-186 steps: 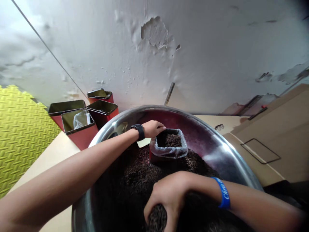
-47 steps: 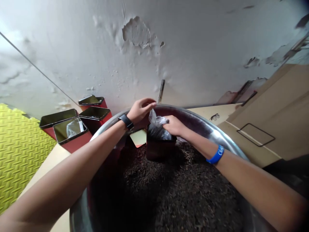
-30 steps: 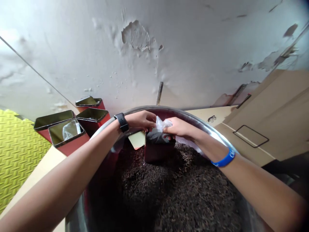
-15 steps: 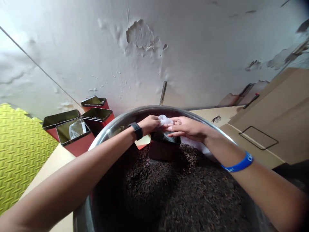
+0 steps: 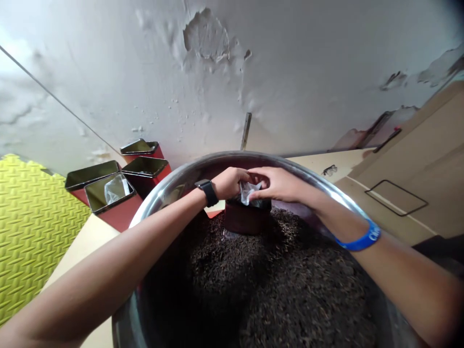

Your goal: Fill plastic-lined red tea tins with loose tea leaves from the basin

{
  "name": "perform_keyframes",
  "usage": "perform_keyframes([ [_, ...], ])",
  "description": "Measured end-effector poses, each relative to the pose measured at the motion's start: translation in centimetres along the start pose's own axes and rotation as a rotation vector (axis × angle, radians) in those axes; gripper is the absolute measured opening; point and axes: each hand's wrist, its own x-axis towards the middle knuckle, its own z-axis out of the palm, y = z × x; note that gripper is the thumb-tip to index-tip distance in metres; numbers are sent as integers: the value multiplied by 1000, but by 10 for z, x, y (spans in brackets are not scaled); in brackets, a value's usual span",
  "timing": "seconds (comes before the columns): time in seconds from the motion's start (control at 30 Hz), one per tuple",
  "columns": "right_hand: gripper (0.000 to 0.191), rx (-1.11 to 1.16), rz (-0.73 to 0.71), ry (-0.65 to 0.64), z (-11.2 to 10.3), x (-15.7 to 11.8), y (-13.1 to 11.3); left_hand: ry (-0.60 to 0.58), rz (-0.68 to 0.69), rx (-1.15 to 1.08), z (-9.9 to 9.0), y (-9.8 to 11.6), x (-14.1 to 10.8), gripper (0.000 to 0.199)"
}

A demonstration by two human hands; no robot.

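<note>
My left hand and my right hand meet over a dark red tin that stands in loose dark tea leaves. Between them is the gathered top of a clear plastic bag, which lines the tin. My left fingers are closed on the bag's edge. The right fingers curl around its other side, thumb at the front, and pinch it. A large round metal basin holds the tea and the tin. The tin's opening is mostly hidden under the hands and plastic.
Several red tins without lids, one tin with a plastic bag inside, stand left of the basin. A yellow foam mat lies further left. At the right are glasses and a cardboard box. A peeling wall rises behind.
My right hand has turned from outstretched fingers to a curled grip on the bag. The plastic now folds down toward me between both hands. The view has shifted slightly.
</note>
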Motion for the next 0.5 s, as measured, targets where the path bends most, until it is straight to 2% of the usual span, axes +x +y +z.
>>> perform_keyframes([
  [0.07,47,-39,-21,54,15,2,-1,124,6,115,1,2,-1,20],
  [0.13,34,-81,-1,127,25,4,-2,284,-67,258,-1,5,-1,20],
  [0.2,28,-133,19,146,31,5,-2,369,-132,331,-4,5,0,21],
  [0.3,21,-215,16,130,31,5,0,259,-163,218,-13,-5,1,18],
  [0.37,22,-275,13,139,29,6,2,197,-195,121,-18,-20,0,23],
  [0.43,25,-347,37,159,26,7,4,166,-293,118,-21,-41,-3,30],
  [0.5,27,-418,89,169,24,8,8,109,-459,198,-20,-62,-10,28],
])
